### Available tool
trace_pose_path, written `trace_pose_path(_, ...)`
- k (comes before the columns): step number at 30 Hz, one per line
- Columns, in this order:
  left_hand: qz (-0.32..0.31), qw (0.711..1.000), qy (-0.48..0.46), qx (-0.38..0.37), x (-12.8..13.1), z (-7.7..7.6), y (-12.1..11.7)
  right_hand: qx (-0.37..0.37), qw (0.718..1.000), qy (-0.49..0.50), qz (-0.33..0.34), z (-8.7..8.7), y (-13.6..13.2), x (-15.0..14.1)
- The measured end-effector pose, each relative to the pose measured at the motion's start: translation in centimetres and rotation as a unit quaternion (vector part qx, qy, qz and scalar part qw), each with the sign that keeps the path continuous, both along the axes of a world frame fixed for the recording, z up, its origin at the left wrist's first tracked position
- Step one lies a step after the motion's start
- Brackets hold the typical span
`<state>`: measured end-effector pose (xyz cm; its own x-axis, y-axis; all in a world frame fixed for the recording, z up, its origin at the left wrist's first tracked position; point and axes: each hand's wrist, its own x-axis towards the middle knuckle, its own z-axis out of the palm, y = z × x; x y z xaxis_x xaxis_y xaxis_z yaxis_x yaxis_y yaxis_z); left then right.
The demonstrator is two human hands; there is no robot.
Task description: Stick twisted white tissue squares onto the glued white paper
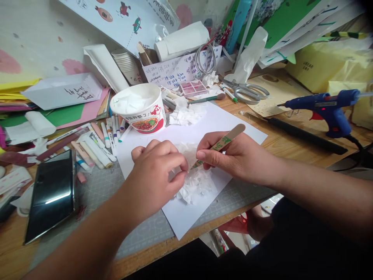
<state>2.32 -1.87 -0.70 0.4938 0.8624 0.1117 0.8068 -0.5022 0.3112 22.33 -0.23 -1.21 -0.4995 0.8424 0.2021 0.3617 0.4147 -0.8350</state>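
Note:
In my right hand (217,153) is a flat wooden craft stick (233,136) with green marks, gripped between thumb and fingers and slanting down to the left. Its lower tip reaches a heap of crumpled white paper bits (196,186). My left hand (161,171) is closed in a pinch close to that tip; whatever lies between its fingertips is too small to name. Under both hands a white paper sheet (180,221) lies on a grey cutting mat (140,233). More torn white paper (188,115) lies at the sheet's far edge.
Behind the sheet stands a paper bowl (150,120) with white paper inside. Scissors (246,91) and a blue glue gun (323,109) are at the right, beside a long black object (305,136). Markers (93,146) and a dark-screened device (52,190) lie at the left.

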Motion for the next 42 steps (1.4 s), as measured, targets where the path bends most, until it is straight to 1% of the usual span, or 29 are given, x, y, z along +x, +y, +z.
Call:
trace_pose_path(4, -0.003, 0.996, -0.036, -0.077, -0.6, 0.4, 0.7, -0.033, 0.999, 0.029, -0.003, 0.1, -0.1, 0.0)
trace_pose_path(6, 0.009, 0.994, -0.054, -0.099, -0.9, 0.5, 0.9, -0.043, 0.998, 0.037, -0.008, 0.2, -0.2, 0.1)
trace_pose_path(11, 0.056, 0.987, -0.080, -0.128, -1.2, 0.7, 1.1, -0.053, 0.996, 0.069, -0.011, 0.7, -0.5, 0.2)
trace_pose_path(17, 0.056, 0.981, -0.102, -0.153, -1.1, 0.8, 1.1, -0.041, 0.995, 0.089, -0.024, 1.1, -0.6, 0.4)
trace_pose_path(21, 0.051, 0.984, -0.085, -0.146, -1.0, 0.7, 1.1, -0.025, 0.997, 0.071, -0.013, 1.1, -0.7, 0.4)
trace_pose_path(29, 0.061, 0.988, -0.054, -0.131, -0.8, 0.4, 0.9, 0.047, 0.998, 0.009, 0.038, 0.9, -1.1, 0.2)
trace_pose_path(34, 0.045, 0.989, -0.083, -0.110, -0.6, 0.3, 0.9, 0.086, 0.995, -0.015, 0.058, 0.7, -1.1, 0.0)
trace_pose_path(42, 0.046, 0.987, -0.085, -0.126, -0.3, 0.0, 1.0, 0.098, 0.992, -0.046, 0.066, -0.2, -1.1, -0.3)
